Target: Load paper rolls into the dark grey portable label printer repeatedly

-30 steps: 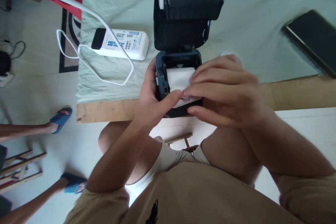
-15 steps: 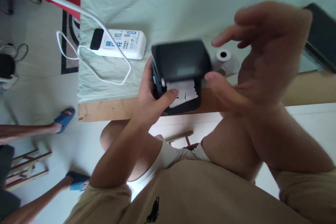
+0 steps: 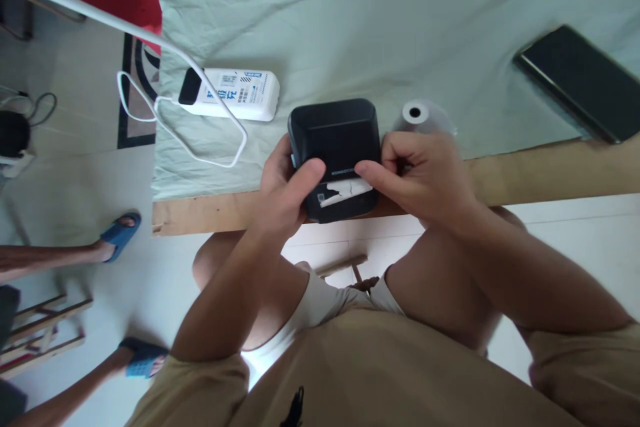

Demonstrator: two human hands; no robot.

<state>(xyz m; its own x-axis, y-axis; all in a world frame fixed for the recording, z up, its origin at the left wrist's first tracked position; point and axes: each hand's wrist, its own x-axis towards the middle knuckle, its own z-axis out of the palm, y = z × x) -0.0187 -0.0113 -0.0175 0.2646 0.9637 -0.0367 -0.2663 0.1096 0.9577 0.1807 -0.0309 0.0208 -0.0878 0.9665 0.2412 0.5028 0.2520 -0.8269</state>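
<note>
while my left hand (image 3: 280, 197) curls its fingers round the black box (image 3: 350, 211), its lid (image 3: 335, 133) covers the inside, white paper (image 3: 353, 189) poking out between my hands. my right hand (image 3: 430, 173) bunches its fingers at the lid's corner; from here i cannot tell if they grip. just beyond them, a white roll (image 3: 423, 117) rests on the table (image 3: 210, 213).

The printer (image 3: 334, 152) is a black, squarish box with rounded corners, above the table's wooden edge (image 3: 215, 211). Its lid (image 3: 335, 130) is down, pale lettering (image 3: 342, 172) along the near side. Ragged-edged white paper (image 3: 345, 193) shows just below; whether the lid is latched is unclear.
</note>
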